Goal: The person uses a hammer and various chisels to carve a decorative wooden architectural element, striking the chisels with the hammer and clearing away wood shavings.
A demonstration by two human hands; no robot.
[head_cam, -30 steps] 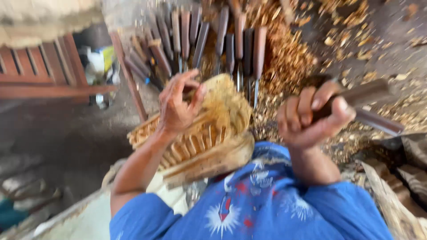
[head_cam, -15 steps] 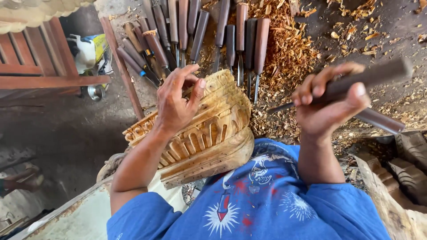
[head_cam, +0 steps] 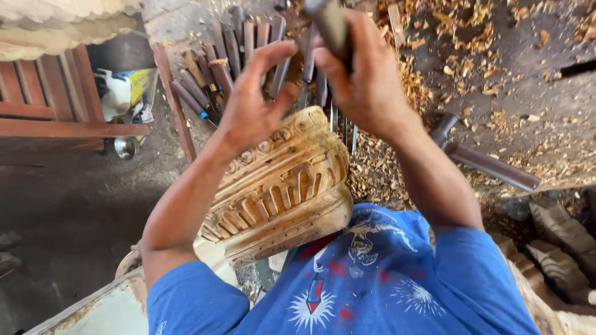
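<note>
A pale carved wooden block with ribbed ornament rests against my lap, tilted toward me. My left hand hovers just above its top edge with fingers spread, holding nothing. My right hand is closed around the handle of a chisel, raised over the far end of the block and close to my left hand. The chisel's blade is hidden behind my hands.
A row of wooden-handled chisels lies on the ground beyond the block. A hammer lies to the right among wood shavings. Red wooden furniture and a bottle stand at left. More carved pieces lie at lower right.
My right hand has swung from the right side in toward the block's top, beside my left hand. The hammer now lies uncovered on the ground. My left hand has risen slightly.
</note>
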